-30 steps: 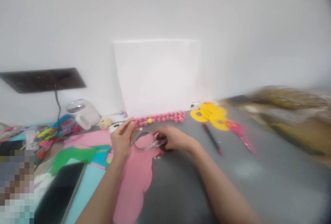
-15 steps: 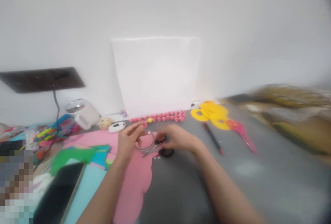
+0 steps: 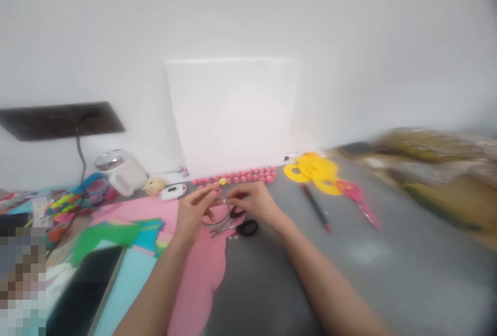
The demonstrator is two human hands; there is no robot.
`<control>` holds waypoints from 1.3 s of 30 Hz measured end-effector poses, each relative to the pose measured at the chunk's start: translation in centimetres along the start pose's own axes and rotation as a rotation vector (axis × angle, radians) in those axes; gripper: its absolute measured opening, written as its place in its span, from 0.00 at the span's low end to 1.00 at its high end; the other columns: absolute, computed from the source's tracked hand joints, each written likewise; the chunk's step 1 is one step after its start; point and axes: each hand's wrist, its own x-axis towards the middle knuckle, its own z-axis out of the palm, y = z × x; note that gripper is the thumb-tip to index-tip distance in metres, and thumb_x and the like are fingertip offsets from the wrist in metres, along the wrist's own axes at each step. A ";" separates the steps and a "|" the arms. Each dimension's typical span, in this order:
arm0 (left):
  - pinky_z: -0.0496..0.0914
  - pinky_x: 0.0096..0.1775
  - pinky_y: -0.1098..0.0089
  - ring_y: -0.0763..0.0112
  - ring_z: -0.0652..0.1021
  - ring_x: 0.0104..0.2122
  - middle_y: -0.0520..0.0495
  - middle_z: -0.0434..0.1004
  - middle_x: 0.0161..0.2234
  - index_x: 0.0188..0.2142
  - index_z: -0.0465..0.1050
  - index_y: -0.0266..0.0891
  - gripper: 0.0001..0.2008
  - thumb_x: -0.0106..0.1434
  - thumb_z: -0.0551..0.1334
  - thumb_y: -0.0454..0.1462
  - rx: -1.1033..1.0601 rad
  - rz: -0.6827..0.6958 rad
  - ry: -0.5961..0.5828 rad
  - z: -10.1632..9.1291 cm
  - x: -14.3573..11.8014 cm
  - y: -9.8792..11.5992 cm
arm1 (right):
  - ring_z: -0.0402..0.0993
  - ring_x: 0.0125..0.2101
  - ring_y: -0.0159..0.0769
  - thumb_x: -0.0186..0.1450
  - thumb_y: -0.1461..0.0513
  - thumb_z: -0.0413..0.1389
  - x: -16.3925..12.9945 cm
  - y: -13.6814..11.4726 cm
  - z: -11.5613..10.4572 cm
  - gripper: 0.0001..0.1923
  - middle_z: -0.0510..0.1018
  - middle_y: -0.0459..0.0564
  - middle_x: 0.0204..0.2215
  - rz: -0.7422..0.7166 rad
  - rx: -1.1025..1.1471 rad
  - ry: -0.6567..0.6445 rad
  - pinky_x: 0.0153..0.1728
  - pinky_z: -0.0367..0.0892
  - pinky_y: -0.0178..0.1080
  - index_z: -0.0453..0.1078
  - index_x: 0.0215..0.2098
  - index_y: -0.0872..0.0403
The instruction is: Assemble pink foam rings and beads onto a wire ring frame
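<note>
My left hand is closed on a thin grey ring, which has small pink pieces at its top beside my fingers. The fingertips of my right hand pinch at a small white tab on the ring's upper right edge; blur hides the exact contact. Below the ring, black-handled scissors lie with their blades over pink sheet material. Tiny white bits rest beside the scissors.
Along the wall run rows of pink balls with a yellow ball. Yellow rings, a dark pen and pink scissors lie right. Coloured sheets, a phone and a white device are left.
My right hand has moved up and left, from beside the scissors' handles to the ring's upper edge. My left hand still holds the ring. The view has shifted slightly.
</note>
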 end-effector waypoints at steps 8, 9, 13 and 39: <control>0.62 0.15 0.76 0.55 0.80 0.31 0.38 0.78 0.39 0.38 0.76 0.34 0.20 0.46 0.69 0.43 0.003 -0.006 -0.005 0.0 -0.1 0.0 | 0.71 0.28 0.29 0.57 0.67 0.57 0.1 0.0 0.0 0.03 0.75 0.46 0.27 -0.106 -0.079 -0.042 0.32 0.68 0.32 0.71 0.27 0.55; 0.63 0.15 0.76 0.55 0.80 0.31 0.38 0.78 0.39 0.38 0.76 0.35 0.20 0.47 0.68 0.43 0.003 -0.003 -0.006 0.0 -0.1 -0.1 | 0.71 0.30 0.30 0.57 0.68 0.56 0.1 0.1 0.0 0.03 0.74 0.46 0.29 -0.123 -0.083 -0.050 0.32 0.68 0.32 0.70 0.27 0.54; 0.64 0.16 0.75 0.57 0.80 0.30 0.39 0.78 0.40 0.39 0.77 0.36 0.19 0.48 0.68 0.43 0.000 -0.003 -0.010 -0.1 0.0 -0.3 | 0.70 0.36 0.31 0.56 0.69 0.57 0.2 0.3 -0.1 0.04 0.72 0.47 0.33 -0.169 -0.069 -0.050 0.33 0.69 0.31 0.70 0.26 0.54; 0.75 0.33 0.67 0.63 0.78 0.35 0.44 0.81 0.34 0.37 0.78 0.36 0.17 0.48 0.68 0.42 0.104 -0.007 -0.129 -0.3 0.2 -0.4 | 0.70 0.29 0.31 0.56 0.60 0.57 0.0 -0.5 -1.4 0.06 0.72 0.48 0.29 -0.033 0.203 -0.096 0.29 0.69 0.34 0.69 0.26 0.57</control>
